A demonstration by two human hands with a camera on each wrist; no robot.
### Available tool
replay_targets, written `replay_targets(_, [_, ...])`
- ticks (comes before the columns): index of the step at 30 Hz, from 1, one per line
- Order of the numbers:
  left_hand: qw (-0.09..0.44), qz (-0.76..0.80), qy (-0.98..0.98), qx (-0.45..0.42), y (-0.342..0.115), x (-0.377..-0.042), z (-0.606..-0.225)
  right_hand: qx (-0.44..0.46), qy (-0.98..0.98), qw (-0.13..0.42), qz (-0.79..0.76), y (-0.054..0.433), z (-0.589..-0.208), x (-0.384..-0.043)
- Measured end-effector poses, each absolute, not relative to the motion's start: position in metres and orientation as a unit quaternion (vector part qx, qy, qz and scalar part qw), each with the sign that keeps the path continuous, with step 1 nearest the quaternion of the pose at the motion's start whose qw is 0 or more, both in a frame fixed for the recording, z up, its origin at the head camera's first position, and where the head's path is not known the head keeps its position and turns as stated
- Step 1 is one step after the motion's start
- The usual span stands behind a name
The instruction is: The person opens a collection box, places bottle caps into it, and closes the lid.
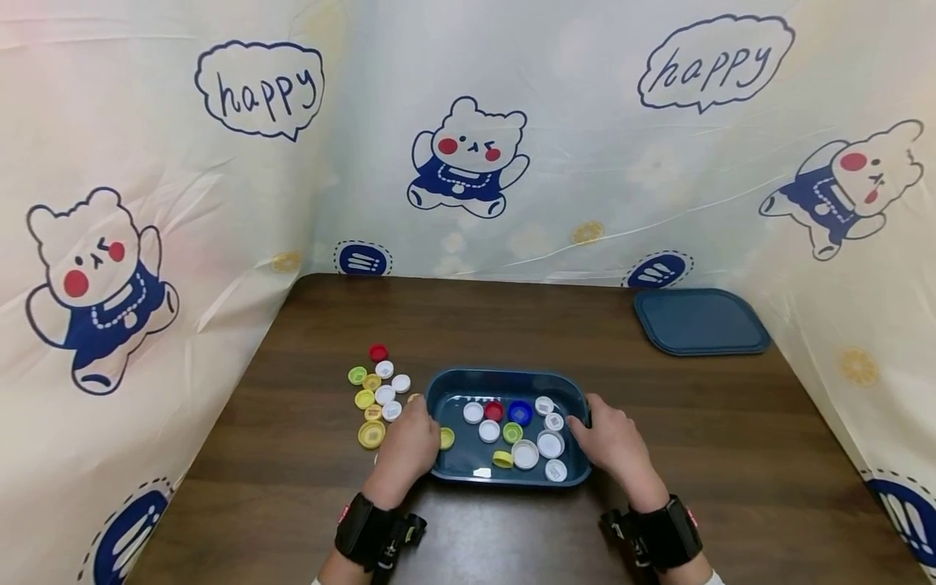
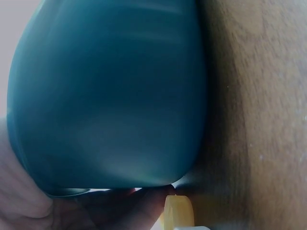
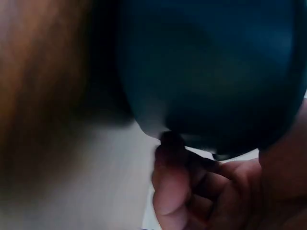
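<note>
Blue tray [image 1: 462, 457] is held at both ends, over the near middle of the brown table [image 1: 512, 325]; whether it is raised or rested there cannot be told; the step in hand is judged to be the steadying or shifting of the loaded tray, and a level, even hold from both sides seems called for, as its contents lie loose; a flat blue panel [image 1: 702, 322] is seen well apart, at the far right; the left rim is clamped by the left hand [image 1: 411, 440], the right rim by the right hand [image 1: 613, 440]; some fingers are hidden in the head view, and the right wrist view is dark and blurred; mixed-colour caps [image 1: 525, 454] are spread inside the tray; more loose caps [image 1: 371, 435] are scattered on the table to its left; one yellow cap [image 1: 447, 439] inside is partly covered by the left hand; a white piece [image 2: 192, 228] is cut off by the left wrist view's bottom edge.
</note>
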State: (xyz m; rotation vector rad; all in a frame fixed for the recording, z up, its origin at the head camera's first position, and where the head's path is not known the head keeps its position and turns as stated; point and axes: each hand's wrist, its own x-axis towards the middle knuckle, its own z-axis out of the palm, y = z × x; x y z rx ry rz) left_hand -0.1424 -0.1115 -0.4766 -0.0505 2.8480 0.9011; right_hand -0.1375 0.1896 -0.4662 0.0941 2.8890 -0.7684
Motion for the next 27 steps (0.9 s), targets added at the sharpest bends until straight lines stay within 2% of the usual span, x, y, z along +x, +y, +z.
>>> replay_targets(4, [0.081,0.298,0.951,-0.022,-0.109,-0.144,-0.477,0.029,0.96,0.076,-0.267,0.191,-0.472,-0.139])
replay_targets(12, [0.068,0.306,0.949,-0.018,-0.11,-0.144,-0.48,0.022,0.939,0.148,-0.309,0.195,-0.478,-0.144])
replay_targets(20, [0.07,0.328,0.942,0.024,-0.122,-0.149,-0.466,0.028,0.936,0.157,-0.312,0.198,-0.476,-0.146])
replay_targets(27, [-0.016,0.316,0.948,0.024,-0.173,-0.175,-0.44,0.037,0.935,0.164,-0.312,0.194,-0.479,-0.146])
